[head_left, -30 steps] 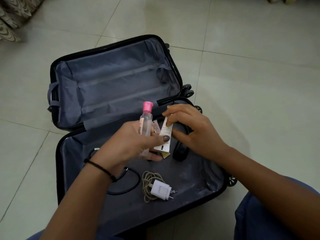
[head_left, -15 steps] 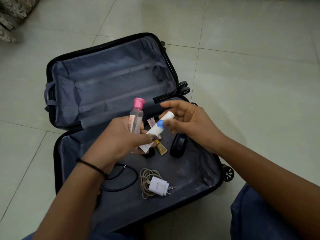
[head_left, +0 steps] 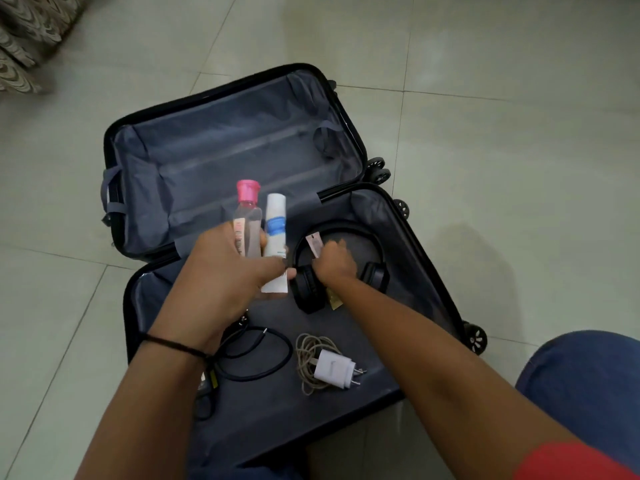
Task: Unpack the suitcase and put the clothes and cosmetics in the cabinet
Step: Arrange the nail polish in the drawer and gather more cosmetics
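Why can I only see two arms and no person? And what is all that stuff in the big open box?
The camera sits on the person's head and looks down, so you see only their arms, just like when you look at your own hands. All the pictures come from that one camera. The big box is a suitcase lying open on the floor. The left hand holds two things together: a bottle with a pink cap and a white tube. The right hand reaches down into the suitcase and pinches a small pink packet. Also lying in the suitcase are black headphones, a white charger and a black cable.
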